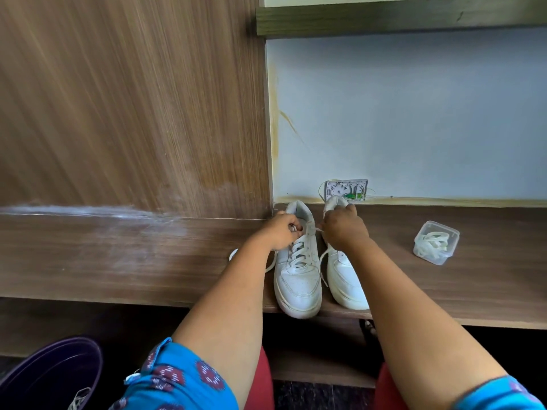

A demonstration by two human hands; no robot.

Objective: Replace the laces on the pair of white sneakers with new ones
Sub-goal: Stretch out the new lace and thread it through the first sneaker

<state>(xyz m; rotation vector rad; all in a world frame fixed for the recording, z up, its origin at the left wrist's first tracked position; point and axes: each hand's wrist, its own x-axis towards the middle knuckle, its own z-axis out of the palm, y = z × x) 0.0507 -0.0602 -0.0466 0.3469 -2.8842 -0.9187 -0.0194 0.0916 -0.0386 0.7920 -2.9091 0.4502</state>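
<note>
Two white sneakers stood side by side on the wooden shelf (444, 279), toes toward the person. The left sneaker (297, 270) was laced; the left hand (281, 232) pinched its lace (297, 253) near the top eyelets, fingers curled. The right hand (344, 229), also curled, pinched the other lace end above the right sneaker (344, 276). A clear plastic box (436, 242) holding white laces sat well apart on the right
</note>
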